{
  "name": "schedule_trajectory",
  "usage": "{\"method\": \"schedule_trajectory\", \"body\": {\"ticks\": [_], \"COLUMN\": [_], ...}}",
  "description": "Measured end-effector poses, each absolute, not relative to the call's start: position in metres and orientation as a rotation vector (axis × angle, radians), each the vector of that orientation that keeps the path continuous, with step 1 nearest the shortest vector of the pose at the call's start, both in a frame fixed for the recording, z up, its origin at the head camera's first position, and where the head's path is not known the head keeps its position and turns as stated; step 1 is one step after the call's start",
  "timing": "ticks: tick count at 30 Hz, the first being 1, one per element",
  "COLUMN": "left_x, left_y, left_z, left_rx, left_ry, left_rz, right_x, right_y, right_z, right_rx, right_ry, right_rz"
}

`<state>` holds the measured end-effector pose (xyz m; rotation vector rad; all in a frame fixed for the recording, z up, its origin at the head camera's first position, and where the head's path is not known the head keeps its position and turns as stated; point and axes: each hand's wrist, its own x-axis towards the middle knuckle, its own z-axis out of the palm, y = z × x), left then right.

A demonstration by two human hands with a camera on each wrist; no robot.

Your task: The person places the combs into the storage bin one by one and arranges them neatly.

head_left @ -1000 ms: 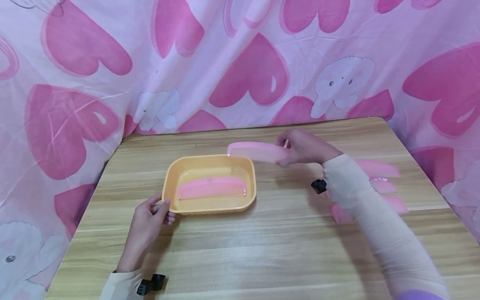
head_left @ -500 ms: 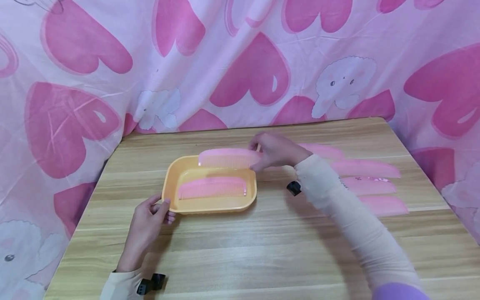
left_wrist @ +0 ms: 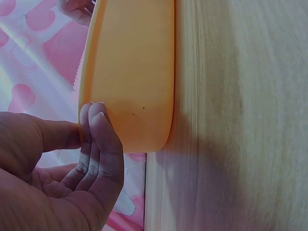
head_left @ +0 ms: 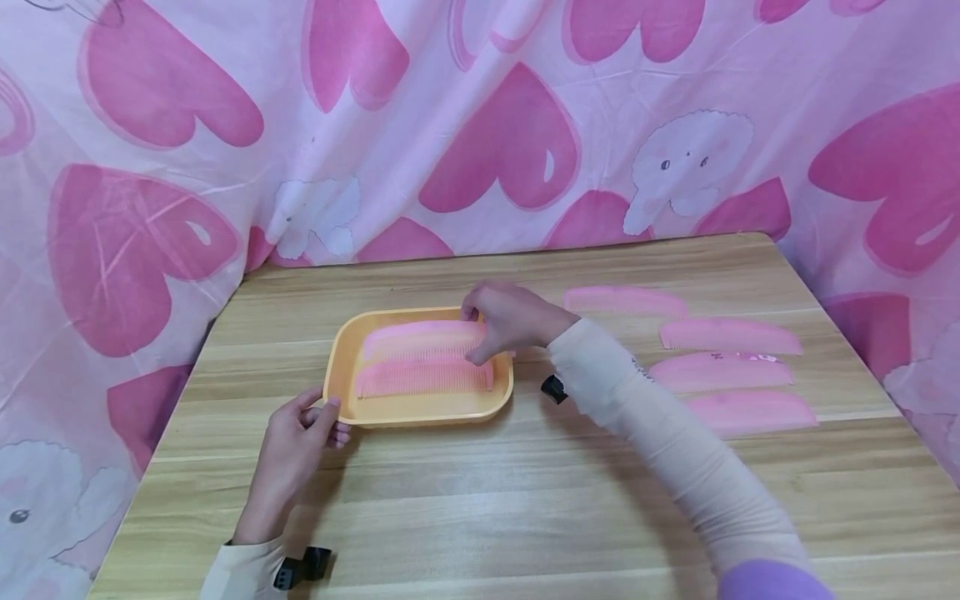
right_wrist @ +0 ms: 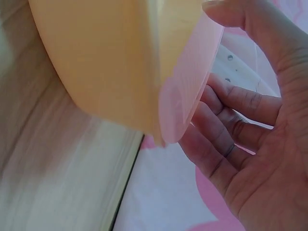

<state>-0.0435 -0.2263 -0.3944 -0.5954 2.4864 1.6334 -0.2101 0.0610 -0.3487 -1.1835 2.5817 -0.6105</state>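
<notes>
A shallow orange plastic basin (head_left: pixel 420 414) sits on the wooden table, left of its middle. My left hand (head_left: pixel 294 446) pinches its near left corner, thumb on one side of the rim and fingers on the outer wall (left_wrist: pixel 134 77). One pink comb (head_left: pixel 423 380) lies inside the basin. Over the far half of the basin my right hand (head_left: pixel 517 317) pinches a second pink comb (head_left: pixel 412 335) by its right end, between thumb and fingers. In the right wrist view that comb (right_wrist: pixel 190 82) slants across the basin's rim.
Several more pink combs lie to the right: one comb (head_left: pixel 624 300) farthest back, then a comb (head_left: pixel 731 336), a comb with printed marks (head_left: pixel 720 372) and a comb nearest the front (head_left: pixel 753 412). A pink heart-patterned curtain (head_left: pixel 495 142) hangs behind the wooden table (head_left: pixel 480 517).
My right hand has carried its comb leftward and down, from beyond the basin's right rim to within it. The left hand and basin have stayed put. The combs at right are now uncovered.
</notes>
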Motion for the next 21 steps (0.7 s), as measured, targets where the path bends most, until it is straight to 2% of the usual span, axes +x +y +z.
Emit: {"method": "schedule_trajectory", "body": {"ticks": [21], "left_x": [-0.044], "left_y": [-0.226], "left_z": [-0.394], "left_rx": [-0.624], "left_ry": [2.483], "left_rz": [1.617], "right_x": [-0.201], "right_y": [0.037], "right_z": [-0.366], "right_rx": [-1.159], "right_ry": [2.574], "right_rz": [-0.462]}}
